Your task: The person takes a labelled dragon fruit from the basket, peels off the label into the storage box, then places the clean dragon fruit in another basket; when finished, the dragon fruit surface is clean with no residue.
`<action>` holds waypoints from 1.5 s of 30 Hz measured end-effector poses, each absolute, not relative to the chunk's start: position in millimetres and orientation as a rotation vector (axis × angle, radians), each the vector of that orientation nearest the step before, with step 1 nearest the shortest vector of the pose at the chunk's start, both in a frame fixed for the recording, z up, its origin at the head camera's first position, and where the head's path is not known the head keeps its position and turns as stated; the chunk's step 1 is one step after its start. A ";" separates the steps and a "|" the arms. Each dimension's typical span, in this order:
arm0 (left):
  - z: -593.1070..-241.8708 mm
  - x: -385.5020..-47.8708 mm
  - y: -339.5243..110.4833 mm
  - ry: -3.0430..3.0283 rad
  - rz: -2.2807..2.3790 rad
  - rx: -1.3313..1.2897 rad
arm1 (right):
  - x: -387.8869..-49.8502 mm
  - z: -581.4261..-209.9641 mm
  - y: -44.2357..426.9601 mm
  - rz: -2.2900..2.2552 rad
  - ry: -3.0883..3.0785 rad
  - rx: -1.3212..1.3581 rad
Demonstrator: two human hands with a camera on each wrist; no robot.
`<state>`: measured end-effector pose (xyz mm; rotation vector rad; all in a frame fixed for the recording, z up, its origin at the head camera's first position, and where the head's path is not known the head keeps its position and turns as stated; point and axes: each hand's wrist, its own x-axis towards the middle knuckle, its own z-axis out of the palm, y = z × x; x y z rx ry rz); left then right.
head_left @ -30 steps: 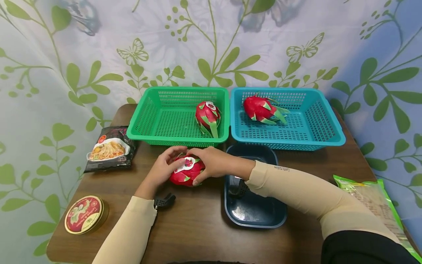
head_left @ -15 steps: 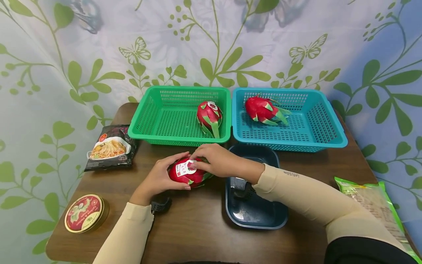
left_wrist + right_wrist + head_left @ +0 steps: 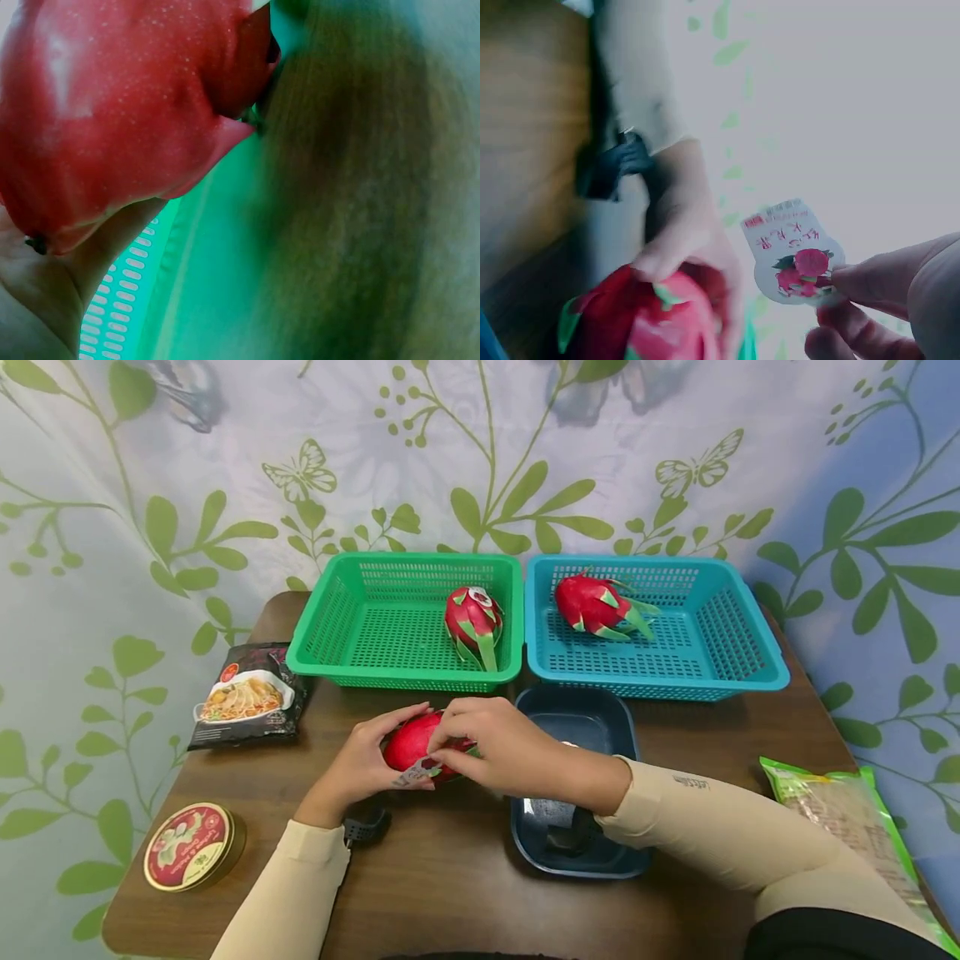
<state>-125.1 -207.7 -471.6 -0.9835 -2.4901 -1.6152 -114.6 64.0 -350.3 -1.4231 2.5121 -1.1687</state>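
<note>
My left hand [image 3: 366, 760] grips a red dragon fruit [image 3: 411, 741] over the table in front of the green basket. In the left wrist view the same dragon fruit [image 3: 112, 112] fills the upper left, with part of the palm under it. My right hand [image 3: 491, 743] pinches a white sticker [image 3: 795, 259] between thumb and fingers. It is printed with a pink fruit picture and lettering, and in the right wrist view it stands off the fruit's skin. A second dragon fruit [image 3: 474, 620] sits in the green basket [image 3: 360, 681], a third dragon fruit [image 3: 592, 602] in the blue basket [image 3: 660, 687].
A dark blue tub [image 3: 637, 852] stands under the right forearm. On the left lie a black noodle packet [image 3: 247, 697] and a round tin [image 3: 187, 847]. A green-edged clear bag [image 3: 840, 810] lies at the right table edge. A patterned cloth hangs behind the baskets.
The sticker was flat on the held dragon fruit; now my right hand has peeled it up and pinches it. The left hand shifted its grip on the fruit, then stayed in place.
</note>
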 end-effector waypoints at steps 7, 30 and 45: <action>-471.1 -124.4 -208.9 -2.546 -1.602 -0.907 | -110.9 -345.7 121.9 -1.241 2.637 -1.009; -470.7 -123.5 -208.0 -2.575 -1.572 -0.878 | -90.9 -398.5 183.8 -0.846 2.575 -0.476; -470.3 -125.2 -207.6 -2.584 -1.571 -0.880 | -79.8 -389.6 179.2 -0.563 2.785 -0.342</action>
